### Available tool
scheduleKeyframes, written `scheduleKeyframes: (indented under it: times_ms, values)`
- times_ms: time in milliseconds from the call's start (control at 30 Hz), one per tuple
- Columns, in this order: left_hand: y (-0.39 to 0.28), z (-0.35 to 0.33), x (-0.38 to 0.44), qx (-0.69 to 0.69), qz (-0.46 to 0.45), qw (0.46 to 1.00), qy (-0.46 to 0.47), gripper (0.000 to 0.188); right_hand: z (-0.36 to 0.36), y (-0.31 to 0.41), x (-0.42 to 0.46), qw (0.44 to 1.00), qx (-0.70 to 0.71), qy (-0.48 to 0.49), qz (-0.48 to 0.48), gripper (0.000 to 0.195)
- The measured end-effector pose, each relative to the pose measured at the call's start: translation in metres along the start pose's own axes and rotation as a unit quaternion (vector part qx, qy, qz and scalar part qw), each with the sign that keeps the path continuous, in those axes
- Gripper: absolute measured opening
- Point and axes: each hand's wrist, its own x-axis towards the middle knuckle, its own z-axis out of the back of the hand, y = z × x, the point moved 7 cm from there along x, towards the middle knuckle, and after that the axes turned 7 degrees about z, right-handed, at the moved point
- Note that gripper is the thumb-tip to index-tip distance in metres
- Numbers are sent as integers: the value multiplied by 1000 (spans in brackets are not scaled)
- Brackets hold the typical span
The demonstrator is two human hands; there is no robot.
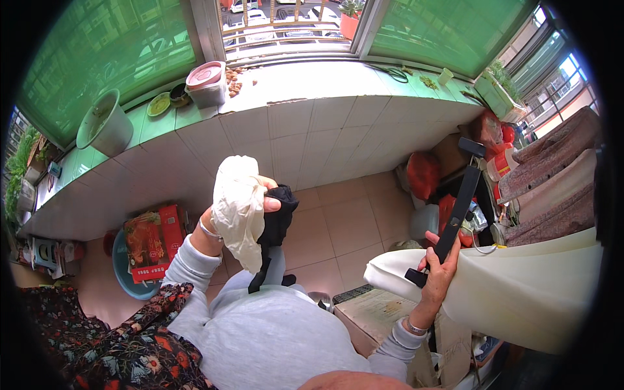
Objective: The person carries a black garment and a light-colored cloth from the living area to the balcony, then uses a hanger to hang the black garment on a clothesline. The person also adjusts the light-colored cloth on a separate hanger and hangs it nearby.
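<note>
Cream-coloured cloth (239, 204) drapes over my left hand (270, 195), and bunched black fabric (278, 219) is pinched between its fingers and thumb. A dark strap or strip dangles below it, in front of my light grey top. On the right, my right hand (438, 265) grips a long flat black bar (458, 214) with a short crosspiece at each end; I cannot tell what it is. Beside and under that hand spreads a large pale cream sheet (526, 287), its material unclear.
A tiled ledge (312, 117) below the windows carries a grey-white bucket (109, 131) and a pink-lidded container (204, 83). A blue basin (124, 265) with red boxes (156, 243) stands low left. Cardboard (375, 312), red bags (423, 173) and hanging cloths (555, 161) lie rightward.
</note>
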Motion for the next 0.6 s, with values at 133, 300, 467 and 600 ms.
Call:
scheduleKeyframes:
  times_ms: [133, 300, 467, 600]
  values:
    - [4, -29, 48, 22, 0, 993, 115, 31, 61, 9, 1, 996, -39, -86, 5, 58]
    - [-2, -93, 110, 31, 9, 968, 249, 34, 140, 28, -12, 944, -57, -318, 66, 43]
    - [-14, -131, 172, 58, -177, 937, 296, 27, 109, -2, 69, 837, 223, -445, 225, 21]
    - [-13, -162, 217, -83, -124, 918, 367, 39, 3, 37, 170, 883, 365, -175, 240, 20]
